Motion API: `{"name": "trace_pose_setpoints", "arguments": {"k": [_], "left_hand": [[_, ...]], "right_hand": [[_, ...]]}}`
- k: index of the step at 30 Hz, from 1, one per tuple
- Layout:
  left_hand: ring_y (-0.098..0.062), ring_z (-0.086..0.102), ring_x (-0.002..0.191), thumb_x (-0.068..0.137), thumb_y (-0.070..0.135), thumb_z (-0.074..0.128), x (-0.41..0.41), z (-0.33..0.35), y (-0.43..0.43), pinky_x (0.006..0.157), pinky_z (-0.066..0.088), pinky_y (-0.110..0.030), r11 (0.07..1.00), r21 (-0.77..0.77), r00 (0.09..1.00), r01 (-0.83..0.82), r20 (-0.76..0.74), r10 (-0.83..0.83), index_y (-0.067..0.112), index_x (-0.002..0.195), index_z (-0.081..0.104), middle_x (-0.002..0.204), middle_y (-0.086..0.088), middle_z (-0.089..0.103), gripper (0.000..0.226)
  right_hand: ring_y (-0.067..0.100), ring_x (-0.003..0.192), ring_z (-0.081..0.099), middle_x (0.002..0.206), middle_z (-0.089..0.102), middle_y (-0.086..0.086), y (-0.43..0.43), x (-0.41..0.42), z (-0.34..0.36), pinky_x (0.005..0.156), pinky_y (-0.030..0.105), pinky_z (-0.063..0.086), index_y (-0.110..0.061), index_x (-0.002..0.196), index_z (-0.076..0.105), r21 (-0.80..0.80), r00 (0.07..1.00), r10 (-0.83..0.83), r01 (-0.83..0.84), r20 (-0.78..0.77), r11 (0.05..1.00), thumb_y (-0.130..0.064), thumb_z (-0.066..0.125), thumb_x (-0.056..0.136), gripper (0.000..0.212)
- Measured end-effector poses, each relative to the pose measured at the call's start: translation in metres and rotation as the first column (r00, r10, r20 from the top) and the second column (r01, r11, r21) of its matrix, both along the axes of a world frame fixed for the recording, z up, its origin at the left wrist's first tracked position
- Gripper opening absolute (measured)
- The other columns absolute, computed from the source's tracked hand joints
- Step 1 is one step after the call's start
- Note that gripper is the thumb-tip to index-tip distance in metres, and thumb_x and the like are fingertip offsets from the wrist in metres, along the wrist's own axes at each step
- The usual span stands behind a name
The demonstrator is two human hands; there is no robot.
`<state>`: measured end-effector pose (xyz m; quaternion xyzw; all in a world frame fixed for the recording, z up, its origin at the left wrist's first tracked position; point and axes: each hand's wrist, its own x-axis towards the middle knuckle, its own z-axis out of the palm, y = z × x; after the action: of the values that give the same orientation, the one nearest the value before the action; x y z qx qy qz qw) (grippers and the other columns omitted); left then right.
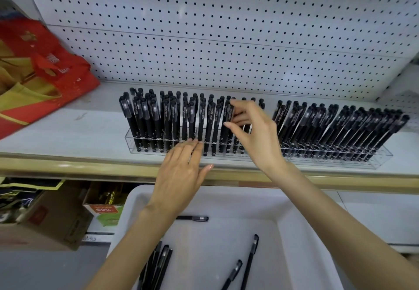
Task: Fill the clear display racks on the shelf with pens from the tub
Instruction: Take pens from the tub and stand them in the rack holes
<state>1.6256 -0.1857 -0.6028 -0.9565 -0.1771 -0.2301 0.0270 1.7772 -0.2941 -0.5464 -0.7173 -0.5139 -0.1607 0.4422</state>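
Probably a shop; pegboard (226,29) shelving.

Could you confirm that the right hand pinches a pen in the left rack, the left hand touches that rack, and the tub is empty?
The tub is not empty: the head view shows several loose pens lying in it. The right hand does pinch a pen in the left rack, and the left hand touches that rack.

I am wearing the only camera on my head, and it is looking forward and down from close by. It is facing the pegboard (226,29) almost squarely, taking in the shelf (68,131) across mid-frame and the tub (249,199) right beneath me, its wide lens bending the edges.
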Motion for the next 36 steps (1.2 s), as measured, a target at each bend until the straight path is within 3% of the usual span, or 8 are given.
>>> {"name": "trace_pose_setpoints", "arguments": {"k": [6, 12, 18, 21, 26, 31, 34, 36], "left_hand": [[-0.026, 0.056, 0.118, 0.095, 0.046, 0.031, -0.002, -0.001, -0.001, 0.101, 0.045, -0.039, 1.000, 0.004, 1.000, 0.003, -0.002, -0.003, 0.002, 0.127, 0.056, 0.125, -0.014, 0.060, 0.060], [-0.027, 0.057, 0.118, 0.094, 0.046, 0.030, -0.003, -0.002, -0.002, 0.101, 0.044, -0.040, 1.000, -0.004, 1.000, 0.009, 0.011, -0.009, 0.001, 0.127, 0.056, 0.126, -0.015, 0.060, 0.062], [-0.028, 0.054, 0.122, 0.095, 0.045, 0.034, -0.010, 0.001, -0.001, 0.103, 0.041, -0.042, 0.999, -0.018, 0.999, 0.045, -0.021, -0.045, 0.003, 0.130, 0.053, 0.132, -0.015, 0.056, 0.058], [-0.028, 0.057, 0.118, 0.091, 0.041, 0.049, -0.017, 0.003, -0.004, 0.101, 0.043, -0.042, 0.999, 0.000, 0.998, 0.039, -0.040, -0.039, 0.004, 0.127, 0.055, 0.131, -0.015, 0.057, 0.053], [-0.028, 0.060, 0.113, 0.088, 0.042, 0.050, -0.036, 0.001, -0.025, 0.095, 0.048, -0.041, 0.998, -0.022, 0.996, 0.055, -0.072, -0.056, 0.005, 0.125, 0.059, 0.126, -0.014, 0.060, 0.052], [-0.030, 0.064, 0.104, 0.080, 0.038, 0.070, -0.075, -0.040, -0.060, 0.083, 0.054, -0.040, 0.995, -0.074, 0.983, 0.071, -0.163, -0.082, 0.006, 0.117, 0.064, 0.121, -0.014, 0.063, 0.049], [-0.028, 0.065, 0.102, 0.080, 0.042, 0.069, -0.102, -0.073, -0.081, 0.080, 0.055, -0.040, 0.989, -0.126, 0.962, 0.073, -0.252, -0.103, 0.008, 0.116, 0.065, 0.119, -0.011, 0.065, 0.050], [-0.027, 0.065, 0.103, 0.084, 0.046, 0.062, -0.119, -0.092, -0.093, 0.082, 0.055, -0.039, 0.985, -0.152, 0.953, 0.085, -0.275, -0.125, 0.009, 0.117, 0.065, 0.118, -0.010, 0.065, 0.049]], "right_hand": [[0.005, 0.071, 0.049, 0.084, 0.057, -0.005, 0.001, -0.002, -0.015, 0.059, 0.030, 0.053, -0.016, 0.124, 0.054, -0.037, 0.982, -0.112, 0.119, 0.152, 0.992, -0.015, 0.072, 0.085, 0.043], [0.010, 0.072, 0.051, 0.086, 0.055, -0.004, 0.001, 0.001, -0.007, 0.061, 0.037, 0.054, -0.017, 0.128, 0.053, -0.101, 0.987, -0.124, 0.135, 0.105, 0.986, -0.017, 0.071, 0.085, 0.046], [0.009, 0.071, 0.050, 0.088, 0.054, -0.006, -0.003, 0.000, -0.002, 0.062, 0.036, 0.054, -0.020, 0.133, 0.049, -0.160, 0.985, -0.146, 0.159, 0.090, 0.974, -0.023, 0.071, 0.085, 0.052], [0.005, 0.073, 0.046, 0.092, 0.055, -0.005, -0.010, -0.003, 0.002, 0.061, 0.036, 0.054, -0.020, 0.134, 0.047, -0.192, 0.979, -0.156, 0.179, 0.129, 0.965, -0.026, 0.070, 0.085, 0.054], [0.006, 0.077, 0.048, 0.093, 0.058, 0.001, -0.042, -0.021, 0.001, 0.056, 0.034, 0.053, -0.015, 0.125, 0.054, -0.205, 0.971, -0.141, 0.180, 0.191, 0.962, -0.024, 0.070, 0.085, 0.044], [0.005, 0.075, 0.048, 0.097, 0.055, -0.003, -0.109, -0.054, -0.050, 0.056, 0.030, 0.048, -0.019, 0.117, 0.059, -0.321, 0.983, -0.139, 0.172, 0.123, 0.931, -0.025, 0.071, 0.085, 0.035], [0.000, 0.077, 0.048, 0.100, 0.058, -0.004, -0.153, -0.081, -0.096, 0.057, 0.025, 0.047, -0.019, 0.113, 0.062, -0.439, 0.990, -0.133, 0.142, 0.052, 0.887, -0.026, 0.073, 0.082, 0.034], [0.006, 0.078, 0.056, 0.100, 0.060, -0.003, -0.178, -0.097, -0.123, 0.057, 0.024, 0.046, -0.018, 0.110, 0.064, -0.520, 0.991, -0.134, 0.111, -0.008, 0.847, -0.027, 0.075, 0.081, 0.033]]}}
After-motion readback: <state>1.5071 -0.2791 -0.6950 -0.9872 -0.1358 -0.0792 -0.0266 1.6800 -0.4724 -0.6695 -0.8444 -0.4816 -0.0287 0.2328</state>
